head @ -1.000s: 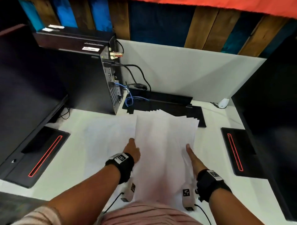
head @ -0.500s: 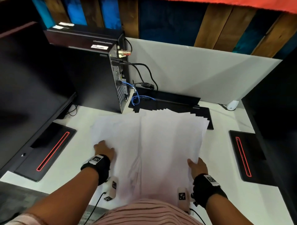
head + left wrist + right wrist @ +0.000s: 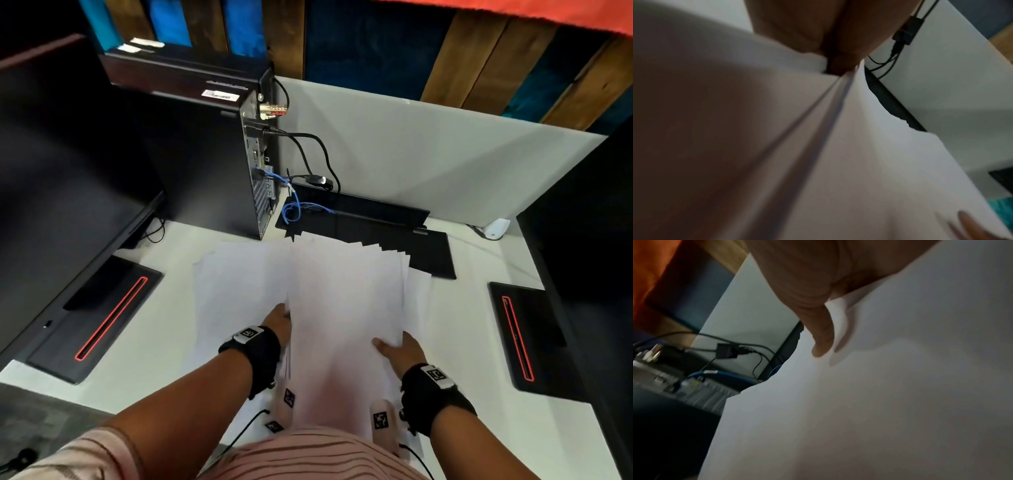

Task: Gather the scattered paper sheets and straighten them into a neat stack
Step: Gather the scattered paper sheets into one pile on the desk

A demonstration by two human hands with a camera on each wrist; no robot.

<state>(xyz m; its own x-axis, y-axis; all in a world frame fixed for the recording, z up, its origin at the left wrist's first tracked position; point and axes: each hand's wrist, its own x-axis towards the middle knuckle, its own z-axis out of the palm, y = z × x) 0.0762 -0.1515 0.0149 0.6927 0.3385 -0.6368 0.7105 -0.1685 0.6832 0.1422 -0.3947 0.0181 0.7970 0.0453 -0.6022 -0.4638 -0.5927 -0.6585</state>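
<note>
A bundle of white paper sheets (image 3: 346, 298) lies mid-desk, its far edges fanned. More sheets (image 3: 239, 291) lie flat to its left, partly beneath it. My left hand (image 3: 279, 317) is at the bundle's left edge with its fingers tucked under the paper. In the left wrist view that hand (image 3: 838, 53) closes on the layered paper edge (image 3: 859, 146). My right hand (image 3: 394, 349) holds the bundle's right edge near the front. Its thumb (image 3: 822, 337) lies on top of the sheets (image 3: 859, 402), and the other fingers are hidden below.
A black PC tower (image 3: 205, 164) with cables (image 3: 301, 205) stands behind-left, and a black keyboard (image 3: 376, 233) lies just beyond the sheets. Monitor bases with red lines sit at the left (image 3: 102, 315) and right (image 3: 524, 335). A white partition (image 3: 428, 164) closes the back.
My left hand has moved right, from the flat left sheets to the bundle's left edge. The right hand has shifted inward onto the right edge, and the bundle has narrowed.
</note>
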